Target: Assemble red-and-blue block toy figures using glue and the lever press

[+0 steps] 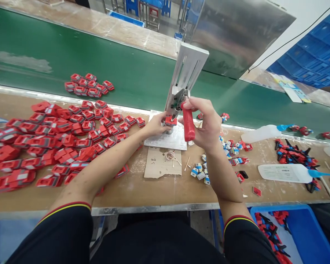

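A metal hand press [186, 69] with a slotted upright stands on a pale base plate [165, 141] in front of me. My right hand [207, 123] is wrapped round its red lever handle [189, 123]. My left hand [157, 124] pinches a small red plastic part [171, 121] under the press's plunger [176, 112]. The fingers hide part of that piece. Just below the base lies a torn cardboard piece [154, 167] with a small round dish [169, 156] and cotton swabs [177, 160] on it.
Many red and grey plastic parts [57, 139] cover the table's left side. Small white, blue and yellow pieces [200, 172] lie right of the cardboard. Farther right are squeeze bottles [284, 173] and red-black parts [294, 156]. A blue bin [315, 234] stands below; a green belt [132, 73] runs behind.
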Available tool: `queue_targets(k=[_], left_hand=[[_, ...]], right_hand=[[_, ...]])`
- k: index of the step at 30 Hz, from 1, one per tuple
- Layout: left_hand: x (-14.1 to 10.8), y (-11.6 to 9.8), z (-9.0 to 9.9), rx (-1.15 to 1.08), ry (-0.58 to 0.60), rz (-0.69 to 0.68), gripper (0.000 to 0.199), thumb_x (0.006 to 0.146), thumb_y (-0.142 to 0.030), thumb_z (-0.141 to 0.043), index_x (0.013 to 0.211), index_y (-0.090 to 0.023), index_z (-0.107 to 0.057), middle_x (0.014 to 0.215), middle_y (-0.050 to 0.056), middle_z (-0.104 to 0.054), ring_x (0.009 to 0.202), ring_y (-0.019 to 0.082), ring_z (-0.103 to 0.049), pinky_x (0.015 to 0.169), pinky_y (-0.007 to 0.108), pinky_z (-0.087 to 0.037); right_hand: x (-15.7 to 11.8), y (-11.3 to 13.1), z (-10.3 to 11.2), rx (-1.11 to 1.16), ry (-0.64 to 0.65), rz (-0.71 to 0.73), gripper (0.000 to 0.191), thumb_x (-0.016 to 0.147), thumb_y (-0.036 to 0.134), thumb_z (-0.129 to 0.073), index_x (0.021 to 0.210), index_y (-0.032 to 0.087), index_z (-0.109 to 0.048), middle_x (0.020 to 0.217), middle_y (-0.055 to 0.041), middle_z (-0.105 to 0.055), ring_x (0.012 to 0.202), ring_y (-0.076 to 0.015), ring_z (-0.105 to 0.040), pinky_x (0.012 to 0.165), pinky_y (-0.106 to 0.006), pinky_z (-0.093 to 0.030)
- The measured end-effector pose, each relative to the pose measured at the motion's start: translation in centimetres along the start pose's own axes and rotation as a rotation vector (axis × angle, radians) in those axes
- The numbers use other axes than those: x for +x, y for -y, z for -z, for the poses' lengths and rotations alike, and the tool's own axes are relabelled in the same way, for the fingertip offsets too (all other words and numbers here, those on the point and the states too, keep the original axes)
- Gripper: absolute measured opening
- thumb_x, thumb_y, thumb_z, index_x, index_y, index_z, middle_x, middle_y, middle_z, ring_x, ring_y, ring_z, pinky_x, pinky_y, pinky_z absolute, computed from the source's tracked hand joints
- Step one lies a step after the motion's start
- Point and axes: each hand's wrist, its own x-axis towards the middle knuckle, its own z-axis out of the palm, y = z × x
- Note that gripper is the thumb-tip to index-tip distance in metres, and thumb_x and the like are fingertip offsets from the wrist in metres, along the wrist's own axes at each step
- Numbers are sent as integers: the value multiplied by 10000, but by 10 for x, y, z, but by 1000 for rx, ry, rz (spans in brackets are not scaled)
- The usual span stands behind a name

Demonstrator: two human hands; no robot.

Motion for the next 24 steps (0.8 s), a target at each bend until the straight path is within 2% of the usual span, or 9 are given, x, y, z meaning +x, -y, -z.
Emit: queue_targets(k=[4, 7, 9, 11, 13, 14, 17, 21, 24], left_hand=[[0, 2, -2, 16, -10, -2, 453, 799, -225, -795, 1228, -164, -663, 1137, 78, -784, 1002, 230, -721, 960, 396, -583], [-1, 4, -5, 22, -26, 7, 431, 805, -231, -795, 1211, -172, -665, 1110, 72, -789, 988, 230, -724, 971, 408, -587], [-3, 3, -7, 24, -44, 14, 408, 813, -216, -780, 1203, -180, -666, 1126, 76, -794, 1012, 236, -730, 996, 420, -588], [-5, 1, -8, 25, -63, 20, 412, 816, -190, -769, 1215, -192, -665, 1179, 84, -798, 1062, 244, -736, 1033, 431, -584], [-7, -2, -10, 22, -72, 27, 435, 820, -185, -772, 1240, -207, -662, 1216, 82, -802, 1096, 250, -742, 1054, 434, -583], [-8, -3, -10, 21, -73, 32, 445, 827, -194, -774, 1257, -212, -662, 1220, 78, -804, 1103, 251, -745, 1053, 432, -586], [-11, -6, -12, 30, -83, 50, 465, 837, -220, -770, 1290, -206, -664, 1216, 66, -805, 1101, 255, -750, 1029, 418, -596], [-12, -5, -15, 28, -118, 76, 481, 820, -206, -763, 1290, -174, -669, 1233, 76, -795, 1102, 248, -747, 1018, 393, -590], [-12, -5, -17, 15, -123, 87, 473, 821, -203, -765, 1283, -168, -669, 1214, 79, -797, 1080, 238, -749, 1007, 383, -594]], right_hand=[[-16, -7, -2, -28, 46, 3, 477, 1021, 219, -670, 1469, 371, -605, 1286, -49, -773, 1249, -290, -744, 1089, -553, -635], [-26, -7, -5, 25, 23, -18, 471, 1002, 228, -696, 1433, 409, -635, 1304, -41, -757, 1301, -310, -717, 1135, -601, -606], [-33, 0, -9, 44, -40, -114, 446, 1006, 292, -685, 1430, 417, -627, 1387, -55, -702, 1395, -326, -655, 1145, -620, -597], [-39, 13, -12, 112, -134, -327, 434, 1033, 406, -629, 1464, 401, -579, 1479, -83, -626, 1435, -323, -623, 1095, -581, -632], [-43, 29, -13, 344, -151, -599, 477, 1052, 542, -554, 1497, 375, -514, 1473, -111, -619, 1338, -300, -690, 989, -506, -682], [-43, 37, -12, 508, -114, -723, 529, 1043, 606, -544, 1511, 365, -483, 1423, -118, -649, 1244, -286, -737, 920, -469, -698], [-36, 57, -6, 891, 32, -976, 735, 949, 667, -700, 1547, 358, -407, 1208, -84, -731, 947, -239, -794, 713, -378, -684], [-17, 64, 6, 980, 26, -1068, 886, 858, 580, -868, 1566, 357, -384, 1062, -20, -737, 696, -162, -733, 573, -310, -623], [-12, 60, 10, 967, 48, -1051, 919, 869, 565, -866, 1599, 399, -334, 1042, 2, -739, 661, -157, -727, 539, -304, -618]])
